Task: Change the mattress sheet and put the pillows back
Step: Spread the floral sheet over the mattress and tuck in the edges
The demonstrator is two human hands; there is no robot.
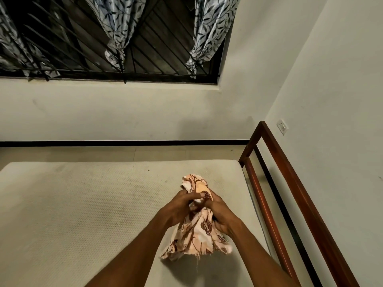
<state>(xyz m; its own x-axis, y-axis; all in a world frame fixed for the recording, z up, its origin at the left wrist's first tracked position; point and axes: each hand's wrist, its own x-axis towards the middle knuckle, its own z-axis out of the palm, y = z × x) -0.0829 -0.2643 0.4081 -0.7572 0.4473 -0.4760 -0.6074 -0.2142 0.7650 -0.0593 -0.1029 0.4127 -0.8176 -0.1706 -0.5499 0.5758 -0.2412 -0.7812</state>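
Peach floral cotton sheet (196, 230) is bunched above the bare cream quilted mattress (72, 204). Left hand (178, 208) and right hand (221, 216) both grip it, fingers closed, forearms extended forward, wrists close together. Best practice, judged: find a corner, shake open, spread flat.

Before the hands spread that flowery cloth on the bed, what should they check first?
1. Mattress bare, old sheet off: ok.
2. Both hands grip the bunched floral cloth: left hand and right hand closed on it: ok.
3. Cloth unfolded enough to spread: not ok, it is wadded up.
4. Cloth big enough to cover the mattress: cannot tell.
5. Pillows ready nearby: cannot tell, none in view.
6. Wooden bed frame clear of snagging the cloth: ok.
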